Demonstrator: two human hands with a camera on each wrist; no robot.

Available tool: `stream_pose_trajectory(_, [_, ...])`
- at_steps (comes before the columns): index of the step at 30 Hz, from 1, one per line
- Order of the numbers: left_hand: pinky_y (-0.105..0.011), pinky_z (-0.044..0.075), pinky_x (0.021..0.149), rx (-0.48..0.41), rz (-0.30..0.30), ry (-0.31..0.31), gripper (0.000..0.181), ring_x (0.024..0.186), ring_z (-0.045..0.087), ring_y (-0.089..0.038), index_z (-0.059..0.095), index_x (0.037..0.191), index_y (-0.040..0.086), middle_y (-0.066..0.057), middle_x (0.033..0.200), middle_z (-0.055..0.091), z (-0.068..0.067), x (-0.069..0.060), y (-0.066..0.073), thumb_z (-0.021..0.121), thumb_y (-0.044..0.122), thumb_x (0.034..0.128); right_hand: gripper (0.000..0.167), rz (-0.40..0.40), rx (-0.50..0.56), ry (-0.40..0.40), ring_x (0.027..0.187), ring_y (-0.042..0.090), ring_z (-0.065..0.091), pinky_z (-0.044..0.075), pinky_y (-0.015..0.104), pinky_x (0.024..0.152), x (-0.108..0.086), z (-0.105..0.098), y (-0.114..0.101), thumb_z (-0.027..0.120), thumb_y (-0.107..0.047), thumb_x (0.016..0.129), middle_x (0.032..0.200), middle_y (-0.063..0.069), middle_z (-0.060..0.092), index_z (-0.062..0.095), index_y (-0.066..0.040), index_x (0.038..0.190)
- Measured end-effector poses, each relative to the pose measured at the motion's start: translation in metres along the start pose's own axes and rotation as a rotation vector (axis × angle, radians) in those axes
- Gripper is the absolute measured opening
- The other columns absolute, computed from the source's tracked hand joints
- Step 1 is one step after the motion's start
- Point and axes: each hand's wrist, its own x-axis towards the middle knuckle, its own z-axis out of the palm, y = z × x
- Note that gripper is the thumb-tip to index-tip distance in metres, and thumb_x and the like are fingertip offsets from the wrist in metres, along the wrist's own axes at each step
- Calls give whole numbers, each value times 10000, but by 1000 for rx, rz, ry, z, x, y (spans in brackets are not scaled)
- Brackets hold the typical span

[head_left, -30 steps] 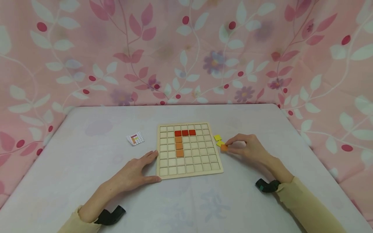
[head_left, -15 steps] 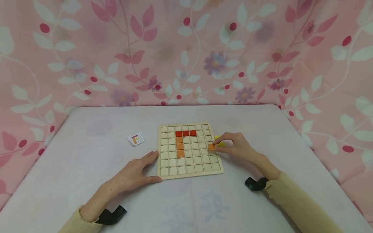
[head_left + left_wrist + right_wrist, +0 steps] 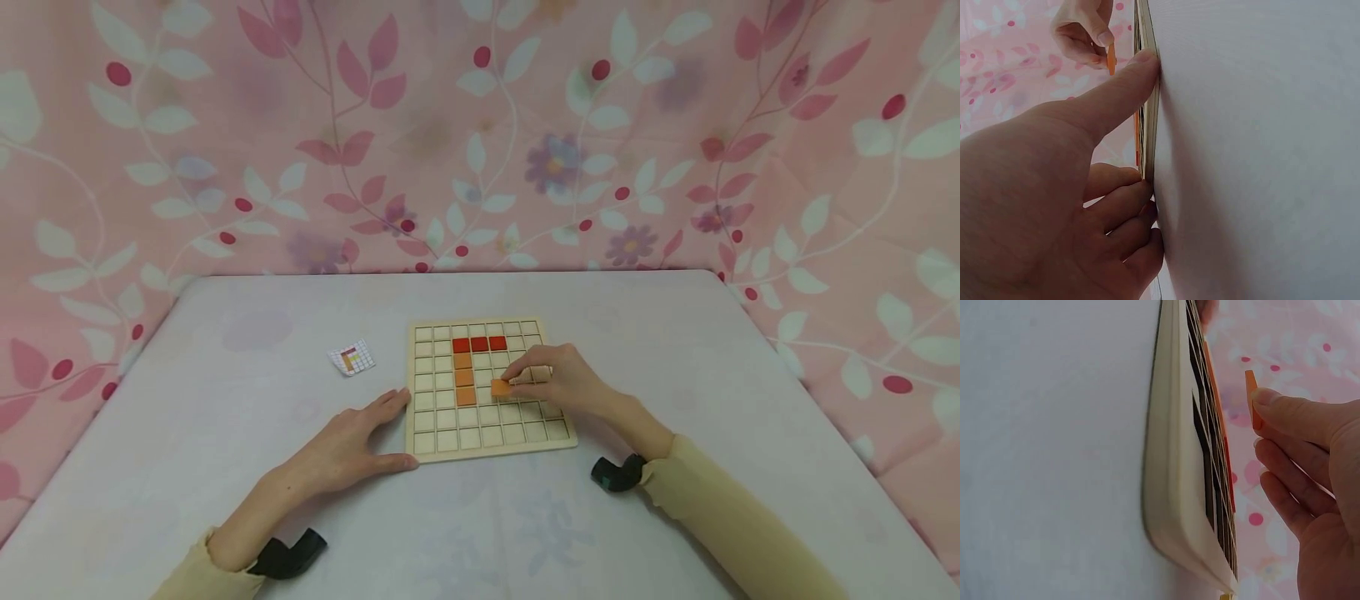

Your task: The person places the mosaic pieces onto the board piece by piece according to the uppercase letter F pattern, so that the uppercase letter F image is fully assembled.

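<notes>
My right hand (image 3: 573, 382) pinches an orange square tile (image 3: 499, 388) between thumb and fingers. The right wrist view shows this tile (image 3: 1250, 394) held above the board, apart from it. Below is a pale wooden grid board (image 3: 480, 437). Set in its cells are a row of three red tiles (image 3: 479, 344) and, under the leftmost red, a column of three orange tiles (image 3: 465, 377). My left hand (image 3: 341, 446) touches the board's left edge, its thumb (image 3: 1125, 81) at the near corner and its fingers spread farther up the side.
A small paper card (image 3: 351, 358) with a coloured grid pattern lies left of the board. A bit of yellow (image 3: 1227, 596) shows past the board's edge in the right wrist view. The white-covered table (image 3: 480, 533) ends at a pink floral curtain (image 3: 480, 133).
My right hand has carried the orange tile leftward from the yellow tiles beside the board to over the grid's middle. My left hand has stayed at the board's edge.
</notes>
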Motion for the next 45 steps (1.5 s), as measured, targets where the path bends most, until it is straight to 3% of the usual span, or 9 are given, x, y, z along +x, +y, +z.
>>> stream_pose_trajectory(8, [-566,325,1149,3,8,1,968,1471,329,-364,357,1562,147,-146,1600,348,0,0,0,779,562,795,203,-84,-4,0,914,144,712,569,416,820,13,15,-5,854,-129,787,944,-53,767,794,-141,981])
stream_pose_trajectory(16, [-570,334,1142,7,12,0,966,1465,339,-366,362,1560,148,-140,1600,350,0,0,-1,779,563,795,191,-136,-11,-17,924,111,705,573,396,840,22,27,-9,842,-153,808,951,-43,770,790,-125,989])
stream_pose_trajectory(26, [-572,346,1133,9,2,-6,965,1460,349,-368,366,1558,145,-136,1601,353,0,1,0,783,558,792,192,-111,34,-40,915,108,695,563,332,845,21,35,-10,852,-146,799,944,-68,764,793,-131,982])
stream_pose_trajectory(32, [-567,351,1132,7,2,-9,965,1460,351,-365,362,1560,149,-134,1602,352,0,1,0,783,557,794,212,-40,25,-115,920,92,651,542,316,829,17,37,-11,853,-220,807,977,-109,734,790,-198,1008])
stream_pose_trajectory(45, [-569,348,1134,5,0,-8,965,1461,348,-368,355,1564,153,-136,1603,350,0,0,0,788,545,795,208,-117,61,-127,914,96,674,560,285,814,17,41,-8,846,-203,807,979,-69,743,785,-156,1000])
